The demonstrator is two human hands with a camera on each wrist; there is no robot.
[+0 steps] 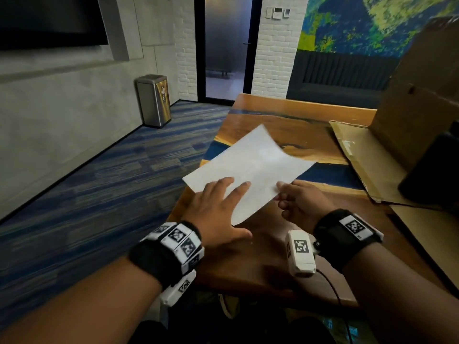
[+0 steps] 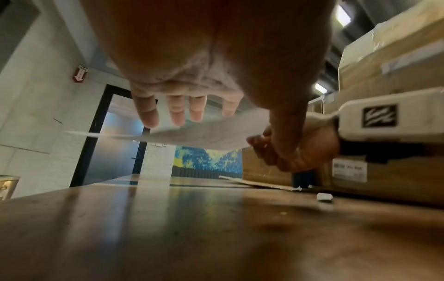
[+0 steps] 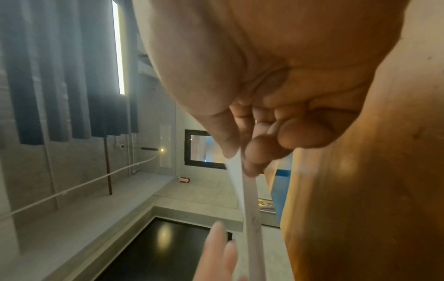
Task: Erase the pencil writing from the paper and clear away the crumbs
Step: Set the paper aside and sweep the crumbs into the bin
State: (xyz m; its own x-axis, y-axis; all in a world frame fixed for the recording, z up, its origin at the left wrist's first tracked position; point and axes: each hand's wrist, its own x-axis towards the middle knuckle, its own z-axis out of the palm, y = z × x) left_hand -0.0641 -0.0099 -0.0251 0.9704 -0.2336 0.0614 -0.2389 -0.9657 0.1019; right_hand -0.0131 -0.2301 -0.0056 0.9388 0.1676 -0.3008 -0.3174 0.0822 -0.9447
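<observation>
A white sheet of paper (image 1: pixel 253 167) is lifted off the wooden table (image 1: pixel 273 256) and tilts over its left edge. My right hand (image 1: pixel 295 197) pinches the sheet's near right corner between thumb and fingers, as the right wrist view shows (image 3: pixel 242 152). My left hand (image 1: pixel 223 194) lies on top of the sheet with straight, spread fingers (image 2: pixel 177 114). From the left wrist the paper (image 2: pixel 211 133) hangs in the air above the table. A small white eraser (image 2: pixel 325 196) lies on the table under the right hand. No writing or crumbs can be made out.
A flattened cardboard sheet (image 1: pixel 360 157) and a large cardboard box (image 1: pixel 422 95) fill the table's right side. A dark object (image 1: pixel 432 170) stands in front of the box. A steel waste bin (image 1: pixel 154 100) stands on the carpet by the far wall, left of the table.
</observation>
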